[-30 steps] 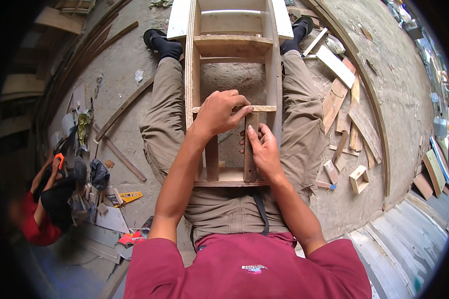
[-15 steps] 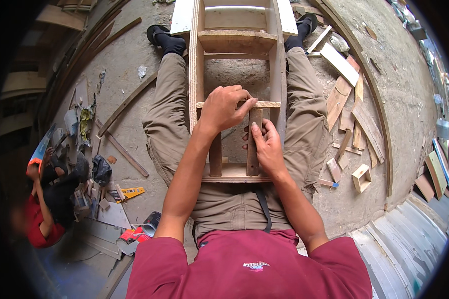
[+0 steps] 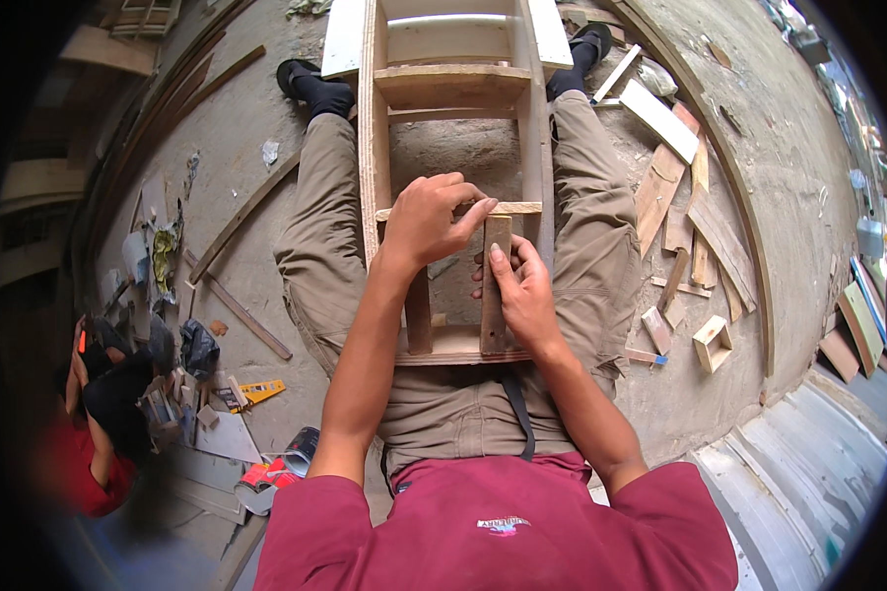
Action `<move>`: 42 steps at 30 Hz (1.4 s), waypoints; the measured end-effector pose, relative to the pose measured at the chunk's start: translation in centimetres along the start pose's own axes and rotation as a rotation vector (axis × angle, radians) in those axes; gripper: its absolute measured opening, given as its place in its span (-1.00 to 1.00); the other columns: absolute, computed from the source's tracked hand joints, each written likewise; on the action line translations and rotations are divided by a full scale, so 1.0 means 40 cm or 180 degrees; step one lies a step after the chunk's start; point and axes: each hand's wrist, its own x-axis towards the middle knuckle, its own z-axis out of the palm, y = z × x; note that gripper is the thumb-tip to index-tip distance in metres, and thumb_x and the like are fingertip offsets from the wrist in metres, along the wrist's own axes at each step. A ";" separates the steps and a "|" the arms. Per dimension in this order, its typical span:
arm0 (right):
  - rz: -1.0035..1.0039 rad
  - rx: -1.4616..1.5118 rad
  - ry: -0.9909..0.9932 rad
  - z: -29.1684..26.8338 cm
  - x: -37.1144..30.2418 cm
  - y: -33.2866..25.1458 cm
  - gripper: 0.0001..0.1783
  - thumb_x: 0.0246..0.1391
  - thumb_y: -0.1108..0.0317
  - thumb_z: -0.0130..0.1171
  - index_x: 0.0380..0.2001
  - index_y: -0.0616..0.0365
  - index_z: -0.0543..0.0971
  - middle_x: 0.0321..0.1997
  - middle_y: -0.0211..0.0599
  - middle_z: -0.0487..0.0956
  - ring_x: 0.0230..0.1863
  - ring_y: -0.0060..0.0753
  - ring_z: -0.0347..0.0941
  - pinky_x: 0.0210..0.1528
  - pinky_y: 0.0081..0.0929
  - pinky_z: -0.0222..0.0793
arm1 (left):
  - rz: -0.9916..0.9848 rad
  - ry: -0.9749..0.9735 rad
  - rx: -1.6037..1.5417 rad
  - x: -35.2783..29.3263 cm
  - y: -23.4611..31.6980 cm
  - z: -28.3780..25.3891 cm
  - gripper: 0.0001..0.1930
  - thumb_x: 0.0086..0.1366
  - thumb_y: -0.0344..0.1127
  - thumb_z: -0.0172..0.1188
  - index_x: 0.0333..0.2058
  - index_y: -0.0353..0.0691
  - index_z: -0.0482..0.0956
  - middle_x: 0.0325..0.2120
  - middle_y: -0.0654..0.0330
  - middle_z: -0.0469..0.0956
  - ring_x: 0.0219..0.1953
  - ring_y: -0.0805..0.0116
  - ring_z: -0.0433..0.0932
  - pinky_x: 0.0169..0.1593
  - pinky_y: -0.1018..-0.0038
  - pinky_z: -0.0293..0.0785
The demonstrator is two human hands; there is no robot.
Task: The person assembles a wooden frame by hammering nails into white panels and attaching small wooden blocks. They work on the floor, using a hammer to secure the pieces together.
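Plywood makes up the ladder-like wooden frame (image 3: 453, 89) that lies along the person's outstretched legs, its near end rail (image 3: 458, 347) resting on the lap and its far end between the feet on the concrete floor (image 3: 237, 148). The right hand (image 3: 522, 291) has its grip closed around a short upright wooden slat (image 3: 495, 286), thumb pressed on the slat's face, holding it between the near end rail and a thin cross strip (image 3: 517, 208). The left hand (image 3: 429, 219) is curled down over that cross strip just beside the slat's top end, fingers bent and pinching at the joint; whether anything small is held there cannot be told. A second upright slat (image 3: 419, 315) already stands to the left. To seat this piece well, it seems wise to keep the slat parallel with its neighbour, press its lower end flush against the end rail, and steady the cross strip so it does not shift. Offcuts (image 3: 680, 197) lie scattered on the right, and another person (image 3: 99, 414) crouches among tools at the left.
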 end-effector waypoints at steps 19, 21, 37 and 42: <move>0.0172 -0.3217 0.4441 -1.145 0.132 0.206 -0.58 0.13 0.27 0.34 -0.06 0.32 0.48 -0.07 0.10 0.59 0.00 0.02 0.57 0.01 -0.09 0.53 | 0.0049 0.0001 -0.0583 0.180 0.174 0.113 -0.82 0.45 -0.39 0.16 -0.35 -0.36 0.58 -0.48 0.35 0.45 -0.48 0.65 0.25 -0.39 0.64 0.17; 0.0046 -0.3575 0.4274 -1.208 0.101 0.302 -0.54 0.12 0.24 0.33 -0.03 0.30 0.47 0.04 0.16 0.54 0.10 0.14 0.48 0.14 -0.02 0.42 | 0.0055 -0.0169 -0.0521 0.192 0.204 0.138 -0.84 0.42 -0.41 0.18 -0.36 -0.36 0.59 -0.52 0.29 0.43 -0.52 0.58 0.27 -0.43 0.59 0.18; -0.0629 -0.0136 0.1687 -0.789 -0.013 -0.110 -0.54 0.17 0.22 0.40 -0.04 0.41 0.59 -0.15 -0.26 0.66 -0.18 -0.47 0.57 -0.07 -0.49 0.47 | -0.1298 0.0883 -0.1665 0.045 0.255 0.135 -0.85 0.44 -0.34 0.21 -0.30 -0.28 0.53 -0.54 0.50 0.40 -0.54 0.80 0.21 -0.51 0.73 0.06; -0.0112 -0.0950 0.0152 -0.329 -0.155 -0.346 -0.44 0.13 0.15 0.44 0.00 0.39 0.55 -0.17 -0.23 0.65 -0.16 -0.56 0.56 -0.11 -0.52 0.50 | -0.1464 0.0028 -0.2194 -0.022 0.262 0.046 -0.73 0.39 -0.20 0.30 -0.20 -0.34 0.59 -0.60 0.49 0.36 -0.57 0.78 0.17 -0.51 0.71 0.04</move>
